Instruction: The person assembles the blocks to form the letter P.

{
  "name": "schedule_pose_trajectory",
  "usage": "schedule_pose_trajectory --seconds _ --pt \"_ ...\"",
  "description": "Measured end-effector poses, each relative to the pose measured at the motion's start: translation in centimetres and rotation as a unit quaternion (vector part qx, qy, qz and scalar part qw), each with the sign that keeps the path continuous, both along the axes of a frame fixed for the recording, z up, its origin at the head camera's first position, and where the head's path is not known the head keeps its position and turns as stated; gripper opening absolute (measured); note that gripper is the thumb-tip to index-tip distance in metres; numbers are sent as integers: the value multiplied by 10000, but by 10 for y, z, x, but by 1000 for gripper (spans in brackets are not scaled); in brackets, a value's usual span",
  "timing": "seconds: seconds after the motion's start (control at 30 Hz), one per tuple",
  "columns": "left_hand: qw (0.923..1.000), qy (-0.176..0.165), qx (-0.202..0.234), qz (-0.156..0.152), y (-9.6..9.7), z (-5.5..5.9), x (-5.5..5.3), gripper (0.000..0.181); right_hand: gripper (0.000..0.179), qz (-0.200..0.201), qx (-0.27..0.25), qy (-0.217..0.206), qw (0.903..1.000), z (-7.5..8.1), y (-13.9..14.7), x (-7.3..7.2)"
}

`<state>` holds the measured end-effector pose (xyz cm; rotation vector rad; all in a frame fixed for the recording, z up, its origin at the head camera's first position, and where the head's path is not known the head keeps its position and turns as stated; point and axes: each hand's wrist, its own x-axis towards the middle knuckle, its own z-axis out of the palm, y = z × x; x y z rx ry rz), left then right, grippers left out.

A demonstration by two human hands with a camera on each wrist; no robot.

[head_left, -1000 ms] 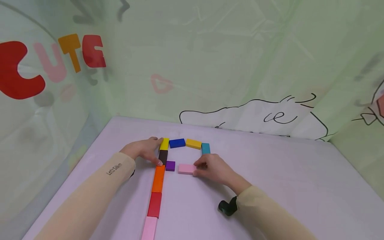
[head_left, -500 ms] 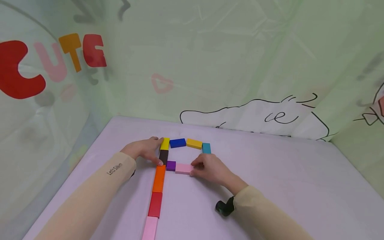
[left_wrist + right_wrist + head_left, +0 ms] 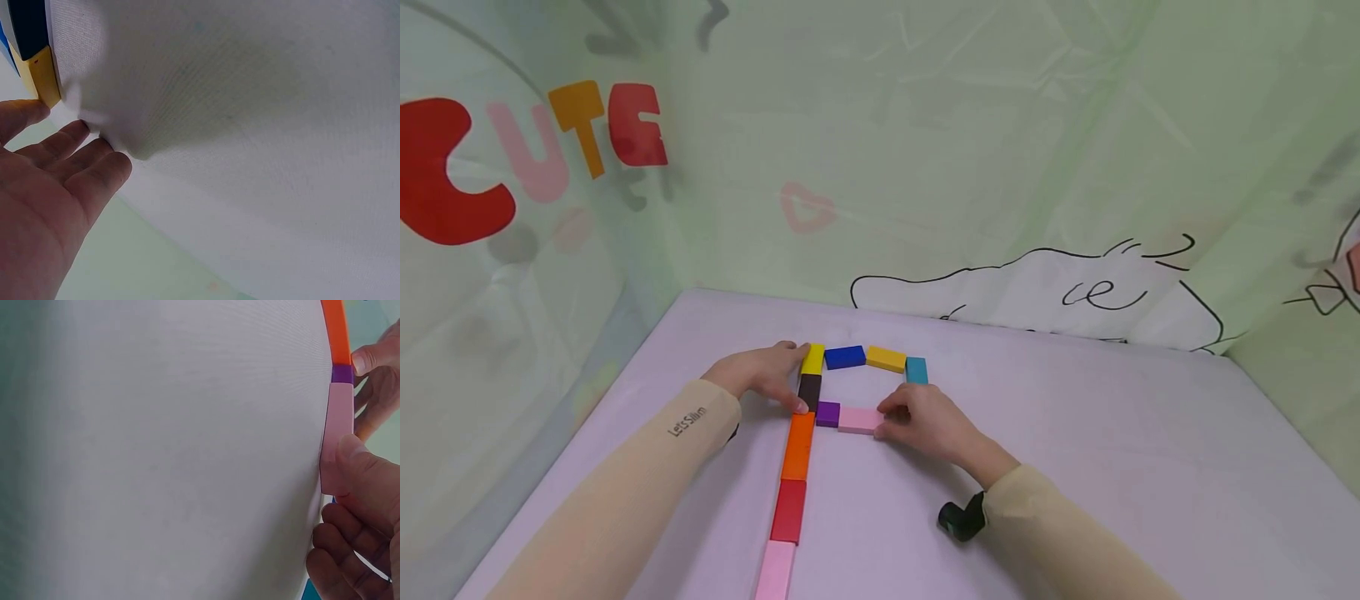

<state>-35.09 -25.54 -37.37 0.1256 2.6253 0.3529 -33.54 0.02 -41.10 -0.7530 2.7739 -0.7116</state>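
My right hand [image 3: 931, 427] pinches the right end of a pink block [image 3: 856, 421], which lies flat on the table. The other end of that pink block meets a small purple block [image 3: 828, 414]. In the right wrist view the thumb presses on the pink block [image 3: 340, 412]. My left hand [image 3: 756, 375], fingers spread, rests along the left column: one fingertip is by the yellow block [image 3: 812, 360], the thumb at the lower end of the black block [image 3: 809, 393]. Below the thumb lies an orange block [image 3: 798, 446]. The left wrist view shows the remaining fingers nearly straight.
A red block [image 3: 787, 511] and a second pink block [image 3: 774, 571] extend the column toward me. A blue block [image 3: 846, 357], an amber block [image 3: 886, 359] and a teal block [image 3: 917, 370] curve round behind my hands. Printed cloth walls [image 3: 962, 167] surround the table.
My right hand has slid the pink block left until it meets the purple block, closing the gap between them. The left hand has stayed in place.
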Motion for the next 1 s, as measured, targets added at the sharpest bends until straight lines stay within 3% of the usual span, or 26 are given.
schedule_pose_trajectory --seconds 1.0 --pt "10000 -2 -49 21 1 1 1 99 38 20 -93 -327 9994 4 5 3"
